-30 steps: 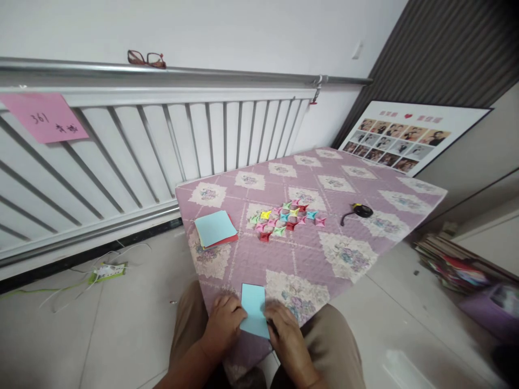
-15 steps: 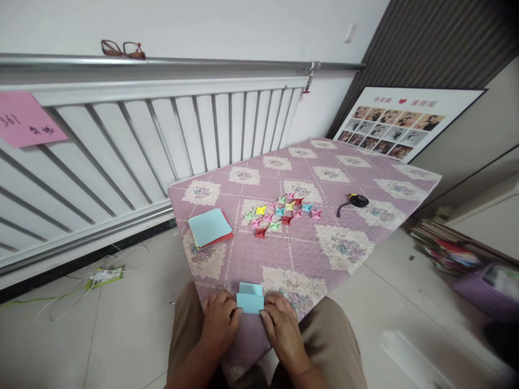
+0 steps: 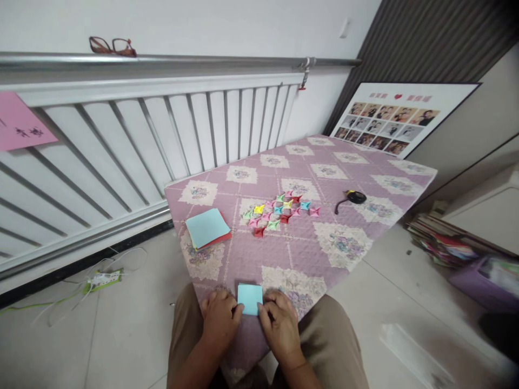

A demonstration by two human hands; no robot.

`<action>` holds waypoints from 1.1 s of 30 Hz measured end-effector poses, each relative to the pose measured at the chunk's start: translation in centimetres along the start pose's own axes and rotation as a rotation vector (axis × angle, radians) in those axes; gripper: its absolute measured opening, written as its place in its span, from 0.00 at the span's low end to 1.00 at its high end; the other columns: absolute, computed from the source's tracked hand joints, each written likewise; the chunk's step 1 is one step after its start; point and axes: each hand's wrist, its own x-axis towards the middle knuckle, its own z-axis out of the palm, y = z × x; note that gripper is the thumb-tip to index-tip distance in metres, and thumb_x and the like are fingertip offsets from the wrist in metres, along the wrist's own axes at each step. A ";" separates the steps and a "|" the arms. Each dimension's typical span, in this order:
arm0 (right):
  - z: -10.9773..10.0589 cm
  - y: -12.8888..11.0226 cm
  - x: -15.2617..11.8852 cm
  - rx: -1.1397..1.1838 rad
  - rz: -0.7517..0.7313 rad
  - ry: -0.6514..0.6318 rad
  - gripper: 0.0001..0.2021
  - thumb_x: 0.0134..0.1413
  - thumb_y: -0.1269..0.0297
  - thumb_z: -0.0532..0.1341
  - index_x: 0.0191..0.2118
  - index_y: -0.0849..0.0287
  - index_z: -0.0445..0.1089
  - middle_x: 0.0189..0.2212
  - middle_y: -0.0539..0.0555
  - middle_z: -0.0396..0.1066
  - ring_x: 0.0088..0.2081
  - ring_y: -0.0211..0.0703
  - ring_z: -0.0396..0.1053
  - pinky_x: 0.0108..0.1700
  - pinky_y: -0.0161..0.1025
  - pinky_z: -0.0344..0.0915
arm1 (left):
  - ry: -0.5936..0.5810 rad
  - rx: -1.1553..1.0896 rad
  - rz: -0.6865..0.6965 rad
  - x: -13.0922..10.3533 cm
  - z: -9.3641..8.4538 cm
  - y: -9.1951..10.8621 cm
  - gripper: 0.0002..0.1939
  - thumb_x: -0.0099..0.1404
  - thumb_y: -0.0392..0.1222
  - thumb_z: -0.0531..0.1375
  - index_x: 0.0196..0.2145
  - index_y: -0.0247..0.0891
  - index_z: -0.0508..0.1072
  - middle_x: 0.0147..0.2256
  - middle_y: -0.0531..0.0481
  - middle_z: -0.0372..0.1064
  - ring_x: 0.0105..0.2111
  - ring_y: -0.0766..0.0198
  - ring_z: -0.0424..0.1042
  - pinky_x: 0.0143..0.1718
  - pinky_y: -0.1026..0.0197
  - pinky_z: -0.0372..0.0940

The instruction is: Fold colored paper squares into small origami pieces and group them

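A light blue sheet of origami paper [image 3: 250,298], folded over into a small square, lies at the near corner of the table between my hands. My left hand [image 3: 221,313] is curled at its left side, thumb on the lower left edge. On the opposite side, my right hand [image 3: 280,319] has its thumb and bent fingers at the lower right edge. Farther off are several small folded paper stars [image 3: 278,210] in pink, red, green, blue and yellow, set close together. A stack of square paper [image 3: 208,227], blue on top with red beneath, sits to the left.
A patterned purple tablecloth [image 3: 302,251] covers the table. Toward the right rests a black tape measure-like object [image 3: 356,197] with a strap. Behind stands a white radiator [image 3: 211,129], with glasses [image 3: 112,46] on its pipe. A photo board [image 3: 401,116] leans at the far end.
The blue paper's raised front flap has come over to meet the back part, so it now looks like one flat square. Both hands stay at its sides. The view has shifted slightly.
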 end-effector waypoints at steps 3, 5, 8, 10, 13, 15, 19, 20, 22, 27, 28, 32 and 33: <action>0.2 0.1 0.0 -0.002 0.001 0.013 0.13 0.58 0.62 0.56 0.23 0.56 0.66 0.36 0.55 0.68 0.44 0.48 0.64 0.47 0.46 0.60 | -0.013 0.013 -0.014 0.2 -0.3 0.3 0.12 0.62 0.43 0.57 0.23 0.39 0.71 0.32 0.49 0.69 0.38 0.54 0.65 0.42 0.50 0.53; 0.3 0.2 -0.1 -0.005 0.006 0.017 0.14 0.58 0.62 0.56 0.22 0.56 0.65 0.36 0.55 0.68 0.44 0.48 0.64 0.47 0.47 0.60 | -0.037 0.027 -0.023 0.3 -0.5 0.4 0.12 0.63 0.44 0.57 0.23 0.39 0.72 0.32 0.48 0.69 0.39 0.54 0.65 0.42 0.51 0.53; 0.5 0.3 -0.1 -0.006 0.023 0.027 0.14 0.57 0.61 0.57 0.21 0.56 0.64 0.36 0.56 0.68 0.44 0.49 0.64 0.46 0.47 0.60 | -0.081 0.064 -0.030 0.6 -0.9 0.6 0.13 0.63 0.44 0.56 0.23 0.39 0.72 0.33 0.48 0.70 0.40 0.53 0.65 0.43 0.51 0.53; 0.6 0.3 -0.1 -0.006 0.032 0.034 0.14 0.57 0.61 0.57 0.21 0.56 0.64 0.37 0.56 0.68 0.44 0.49 0.64 0.46 0.47 0.60 | -0.098 0.093 -0.024 0.7 -1.1 0.7 0.13 0.64 0.44 0.56 0.24 0.39 0.72 0.34 0.48 0.70 0.40 0.53 0.66 0.43 0.51 0.53; 0.7 0.3 -0.1 -0.009 0.038 0.038 0.14 0.56 0.61 0.58 0.21 0.56 0.64 0.36 0.55 0.68 0.44 0.48 0.64 0.46 0.46 0.59 | -0.115 0.114 -0.014 0.9 -1.4 0.9 0.13 0.64 0.44 0.56 0.25 0.39 0.73 0.35 0.48 0.71 0.40 0.53 0.66 0.44 0.50 0.53; 0.7 0.2 0.0 -0.013 0.045 0.038 0.14 0.56 0.61 0.58 0.21 0.56 0.64 0.36 0.55 0.68 0.43 0.48 0.64 0.45 0.45 0.59 | -0.125 0.117 -0.006 1.0 -1.6 0.9 0.13 0.64 0.44 0.56 0.26 0.39 0.73 0.35 0.48 0.71 0.41 0.52 0.66 0.43 0.50 0.53; 0.7 0.1 0.1 -0.028 0.054 0.038 0.13 0.56 0.62 0.58 0.21 0.56 0.64 0.35 0.55 0.68 0.42 0.48 0.64 0.44 0.44 0.59 | -0.155 0.141 -0.003 1.2 -1.9 1.1 0.13 0.65 0.45 0.55 0.27 0.38 0.75 0.36 0.46 0.71 0.42 0.52 0.67 0.44 0.49 0.53; 0.8 0.1 0.1 -0.036 0.054 0.039 0.13 0.56 0.63 0.58 0.21 0.56 0.64 0.35 0.55 0.68 0.42 0.48 0.64 0.44 0.44 0.59 | -0.166 0.151 -0.006 1.2 -1.9 1.2 0.14 0.65 0.46 0.55 0.28 0.39 0.75 0.37 0.46 0.71 0.42 0.51 0.67 0.44 0.49 0.53; 0.9 0.1 0.1 -0.053 0.051 0.041 0.13 0.56 0.63 0.58 0.21 0.56 0.64 0.34 0.55 0.68 0.41 0.48 0.64 0.43 0.44 0.59 | -0.191 0.168 -0.013 1.3 -2.1 1.3 0.14 0.65 0.46 0.54 0.29 0.39 0.76 0.38 0.45 0.71 0.42 0.51 0.67 0.44 0.49 0.53; 0.9 0.0 0.1 -0.087 0.075 0.020 0.12 0.55 0.64 0.59 0.21 0.57 0.65 0.34 0.55 0.68 0.41 0.48 0.64 0.43 0.44 0.59 | -0.238 0.204 -0.027 1.5 -2.4 1.6 0.14 0.66 0.47 0.53 0.33 0.39 0.76 0.41 0.45 0.72 0.44 0.51 0.67 0.44 0.49 0.53; 0.9 0.0 0.2 -0.093 0.080 0.010 0.12 0.55 0.64 0.59 0.21 0.57 0.65 0.35 0.55 0.68 0.41 0.49 0.63 0.43 0.44 0.59 | -0.239 0.212 -0.025 1.5 -2.5 1.7 0.15 0.66 0.47 0.53 0.34 0.39 0.77 0.41 0.44 0.72 0.44 0.51 0.67 0.45 0.49 0.54; 0.7 -0.3 0.3 -0.119 0.102 -0.026 0.11 0.54 0.65 0.60 0.22 0.57 0.67 0.35 0.56 0.68 0.41 0.49 0.63 0.42 0.44 0.60 | -0.240 0.226 -0.019 1.6 -2.5 1.7 0.15 0.66 0.47 0.52 0.36 0.38 0.77 0.41 0.43 0.72 0.44 0.50 0.67 0.45 0.48 0.54; 0.6 -0.3 0.4 -0.124 0.106 -0.032 0.11 0.54 0.65 0.60 0.22 0.57 0.67 0.34 0.56 0.68 0.40 0.49 0.63 0.42 0.43 0.60 | -0.240 0.225 -0.015 1.6 -2.4 1.7 0.15 0.67 0.47 0.52 0.36 0.38 0.77 0.40 0.43 0.72 0.44 0.49 0.67 0.45 0.48 0.54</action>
